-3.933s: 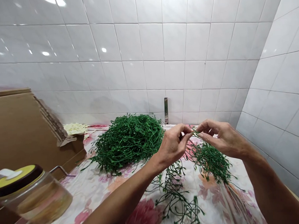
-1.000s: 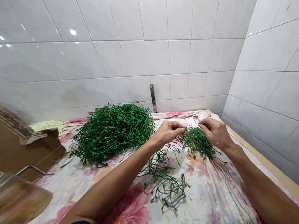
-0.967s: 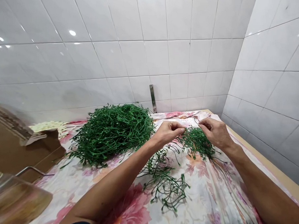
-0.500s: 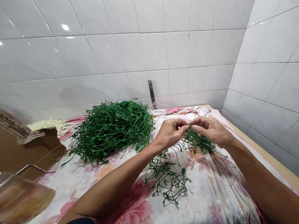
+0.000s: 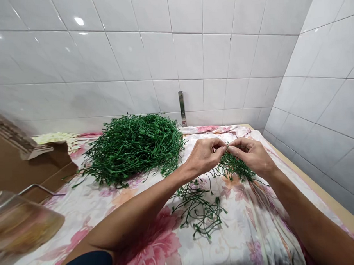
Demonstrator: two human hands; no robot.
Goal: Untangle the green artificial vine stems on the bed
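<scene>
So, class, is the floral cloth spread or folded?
The floral cloth is spread, though not smoothly: its print lies open across the table beneath the green stems, with gathered folds beside the right forearm.

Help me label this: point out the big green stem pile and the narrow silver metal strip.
Big green stem pile (image 5: 136,148), head view: middle of its mass.
Narrow silver metal strip (image 5: 182,109), head view: its mid-length.
</scene>
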